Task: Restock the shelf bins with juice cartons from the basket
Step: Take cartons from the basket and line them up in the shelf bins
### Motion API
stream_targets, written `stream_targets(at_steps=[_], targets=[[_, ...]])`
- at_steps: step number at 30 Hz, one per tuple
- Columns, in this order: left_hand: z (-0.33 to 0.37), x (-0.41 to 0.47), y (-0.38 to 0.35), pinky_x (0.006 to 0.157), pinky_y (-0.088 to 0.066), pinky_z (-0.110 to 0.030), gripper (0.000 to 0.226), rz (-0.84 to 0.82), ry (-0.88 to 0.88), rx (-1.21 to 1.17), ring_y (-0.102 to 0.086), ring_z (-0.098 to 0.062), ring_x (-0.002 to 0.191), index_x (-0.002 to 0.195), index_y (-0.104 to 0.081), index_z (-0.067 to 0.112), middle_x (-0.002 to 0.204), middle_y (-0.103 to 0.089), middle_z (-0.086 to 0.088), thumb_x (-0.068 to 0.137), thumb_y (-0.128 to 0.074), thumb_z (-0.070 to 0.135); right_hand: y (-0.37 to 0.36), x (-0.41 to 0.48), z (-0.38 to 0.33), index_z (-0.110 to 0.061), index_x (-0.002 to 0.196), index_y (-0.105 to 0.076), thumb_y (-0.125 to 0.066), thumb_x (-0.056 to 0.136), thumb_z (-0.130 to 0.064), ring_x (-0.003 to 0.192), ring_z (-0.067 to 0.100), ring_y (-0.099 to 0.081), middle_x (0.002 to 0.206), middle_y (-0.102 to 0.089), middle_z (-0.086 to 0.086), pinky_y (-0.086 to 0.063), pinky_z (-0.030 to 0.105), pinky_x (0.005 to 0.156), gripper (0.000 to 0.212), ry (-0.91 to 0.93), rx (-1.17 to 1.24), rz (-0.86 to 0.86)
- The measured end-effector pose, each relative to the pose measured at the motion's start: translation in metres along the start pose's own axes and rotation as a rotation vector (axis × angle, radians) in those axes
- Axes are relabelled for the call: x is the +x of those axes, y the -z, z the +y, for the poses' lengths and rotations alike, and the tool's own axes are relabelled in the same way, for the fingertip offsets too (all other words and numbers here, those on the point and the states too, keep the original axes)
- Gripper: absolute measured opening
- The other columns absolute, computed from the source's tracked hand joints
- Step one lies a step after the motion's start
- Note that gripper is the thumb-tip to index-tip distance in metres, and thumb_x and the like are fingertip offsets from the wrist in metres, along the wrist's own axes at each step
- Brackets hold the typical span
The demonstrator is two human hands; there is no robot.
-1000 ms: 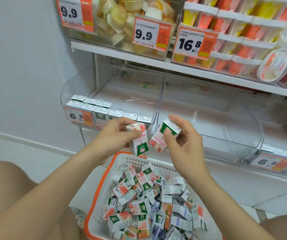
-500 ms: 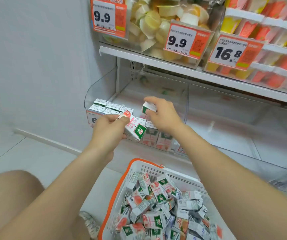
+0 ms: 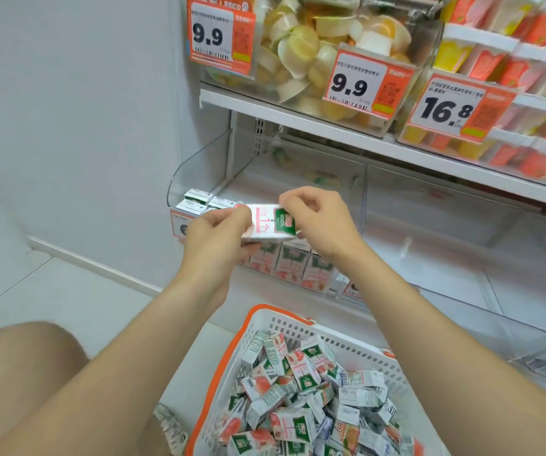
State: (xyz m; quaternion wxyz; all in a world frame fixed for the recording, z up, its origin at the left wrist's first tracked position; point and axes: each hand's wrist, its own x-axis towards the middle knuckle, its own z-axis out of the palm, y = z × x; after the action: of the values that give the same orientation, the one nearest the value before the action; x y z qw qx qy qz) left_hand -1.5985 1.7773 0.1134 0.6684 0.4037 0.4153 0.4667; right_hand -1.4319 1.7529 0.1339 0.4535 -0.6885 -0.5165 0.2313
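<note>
Holding one juice carton [image 3: 262,226] | left hand [image 3: 214,232] grips, right hand [image 3: 321,219] pinches | one basket [image 3: 298,329]

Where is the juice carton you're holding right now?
Head view, centre: the juice carton is held sideways between left hand and right hand, over the front row of cartons in the left clear shelf bin.

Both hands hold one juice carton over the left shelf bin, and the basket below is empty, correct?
Not quite. The head view shows the basket piled with juice cartons, not empty. The rest stands: the left hand and right hand both hold one juice carton over the left shelf bin.
</note>
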Motion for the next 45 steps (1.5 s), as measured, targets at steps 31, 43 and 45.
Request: stream_targets(at_steps=[31,43,45], targets=[[-0.052,0.009,-0.005,0.087,-0.048,-0.044,0.034,-0.149,-0.845,1.402,-0.049,-0.029,0.109,0.117,-0.061,0.017,0.116,-0.056,-0.003,0.084,-0.068,0.018,0.015,-0.012,0.024,-0.009,0.127,-0.069,-0.048,0.089,-0.003,0.114,0.029,-0.065,0.121,-0.072,0.009,-0.054,0.043,0.098,0.044,0.295,-0.709,-0.038],[-0.171,-0.044,0.000,0.066,-0.050,-0.038,0.011,-1.113,-0.104,1.953,-0.064,-0.028,0.085,0.096,-0.066,0.013,0.093,-0.064,-0.006,0.095,-0.055,0.016,-0.004,-0.178,0.167,-0.020,0.108,-0.078,-0.045,0.088,-0.013,0.097,0.030,-0.070,0.105,-0.077,0.008,-0.061,0.044,0.081,0.040,-0.160,-0.754,-0.571],[-0.195,-0.048,0.003,0.060,-0.045,-0.037,0.018,-1.195,-0.032,2.014,-0.053,-0.022,0.068,0.080,-0.057,0.011,0.079,-0.057,-0.004,0.098,-0.055,0.011,-0.010,-0.185,0.197,-0.007,0.112,-0.076,-0.048,0.087,-0.008,0.105,0.040,-0.069,0.113,-0.074,0.020,-0.062,0.052,0.086,0.037,-0.266,-0.758,-0.701]])
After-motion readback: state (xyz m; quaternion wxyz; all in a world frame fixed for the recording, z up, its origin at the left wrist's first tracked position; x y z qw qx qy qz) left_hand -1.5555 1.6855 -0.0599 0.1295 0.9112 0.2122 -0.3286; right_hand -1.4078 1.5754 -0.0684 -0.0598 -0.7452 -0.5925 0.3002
